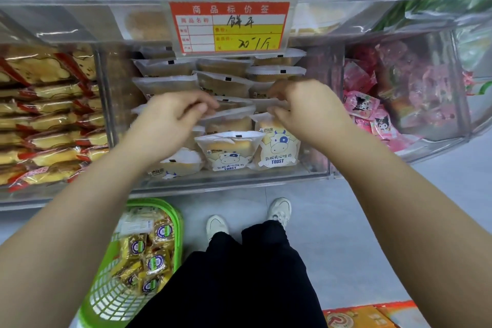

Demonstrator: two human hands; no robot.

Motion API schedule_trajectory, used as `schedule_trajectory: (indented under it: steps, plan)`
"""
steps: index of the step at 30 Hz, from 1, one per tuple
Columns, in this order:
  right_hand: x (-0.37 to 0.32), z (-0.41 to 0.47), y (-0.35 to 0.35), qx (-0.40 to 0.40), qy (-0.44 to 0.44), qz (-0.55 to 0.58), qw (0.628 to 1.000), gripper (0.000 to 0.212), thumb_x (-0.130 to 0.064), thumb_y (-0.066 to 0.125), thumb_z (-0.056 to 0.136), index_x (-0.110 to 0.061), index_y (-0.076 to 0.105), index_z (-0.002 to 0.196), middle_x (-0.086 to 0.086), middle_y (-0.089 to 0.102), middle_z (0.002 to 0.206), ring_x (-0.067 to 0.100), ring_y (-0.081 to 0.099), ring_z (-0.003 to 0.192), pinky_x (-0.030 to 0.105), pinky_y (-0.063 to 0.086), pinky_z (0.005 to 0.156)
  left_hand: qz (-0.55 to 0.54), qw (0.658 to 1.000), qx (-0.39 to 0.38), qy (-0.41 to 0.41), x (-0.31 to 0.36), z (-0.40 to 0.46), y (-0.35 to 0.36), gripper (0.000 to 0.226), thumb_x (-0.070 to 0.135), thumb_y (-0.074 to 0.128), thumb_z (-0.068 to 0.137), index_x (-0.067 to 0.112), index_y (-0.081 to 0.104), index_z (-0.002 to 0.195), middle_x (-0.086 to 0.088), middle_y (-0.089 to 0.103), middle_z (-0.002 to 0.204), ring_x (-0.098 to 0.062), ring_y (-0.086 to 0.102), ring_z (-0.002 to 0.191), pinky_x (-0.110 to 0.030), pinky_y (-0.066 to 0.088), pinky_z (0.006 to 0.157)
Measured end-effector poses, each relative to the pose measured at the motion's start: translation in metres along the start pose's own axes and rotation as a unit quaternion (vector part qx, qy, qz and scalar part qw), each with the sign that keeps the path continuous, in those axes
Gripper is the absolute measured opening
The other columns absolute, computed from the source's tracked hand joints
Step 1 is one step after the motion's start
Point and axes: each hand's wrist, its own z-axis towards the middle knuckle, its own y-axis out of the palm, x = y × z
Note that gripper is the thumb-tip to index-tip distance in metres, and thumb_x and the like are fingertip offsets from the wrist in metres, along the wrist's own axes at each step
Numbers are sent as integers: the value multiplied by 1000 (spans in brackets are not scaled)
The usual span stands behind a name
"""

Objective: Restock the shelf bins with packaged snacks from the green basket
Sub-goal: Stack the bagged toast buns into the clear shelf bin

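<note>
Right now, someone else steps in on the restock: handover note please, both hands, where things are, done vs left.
Left hand: pinching the top edge of a white toast packet in the middle bin.
Right hand: fingers curled on the neighbouring cow-print toast packet, same bin.
Middle bin holds rows of toast packets, front ones upright.
Green basket sits on the floor at lower left, with gold-wrapped snacks inside.
Done: toast bin looks well stocked; the hands seem to be straightening it.
Left: basket's gold snacks not yet shelved; their target bin can't be told from here.
</note>
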Motion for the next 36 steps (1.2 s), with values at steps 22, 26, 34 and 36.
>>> schedule_trajectory:
  steps: [22, 26, 34, 36]
  plan:
    - [-48, -2, 48, -27, 20, 102, 994, 22, -36, 58, 87, -25, 69, 103, 3, 70, 100, 23, 59, 99, 30, 44, 73, 317, 946, -46, -44, -37, -12, 0, 24, 4, 52, 88, 21, 57, 104, -9, 65, 104, -32, 58, 96, -39, 48, 76]
    - [-44, -12, 27, -33, 40, 274, 960, 24, -29, 66, 82, -20, 68, 104, -4, 67, 90, 10, 60, 84, 24, 49, 78, 186, 982, -7, 10, -29, -35, -10, 26, 9, 49, 92, 19, 63, 112, -4, 63, 113, -24, 57, 105, -36, 45, 89]
    - [-124, -27, -14, -73, -44, 478, 874, 13, -17, 64, 84, -30, 67, 86, -16, 59, 64, -3, 46, 56, 7, 40, 56, -260, 897, 317, -166, -44, -164, -31, 32, 9, 54, 92, 37, 68, 88, 21, 70, 86, 5, 63, 83, -6, 45, 76]
    - [-160, -36, -8, -159, -100, 499, 846, 16, -15, 63, 85, -30, 66, 84, -18, 53, 57, -2, 43, 53, 7, 37, 53, -294, 831, 409, -235, -57, -205, -21, 31, 5, 53, 92, 32, 67, 85, 19, 71, 77, 5, 64, 79, -8, 47, 75]
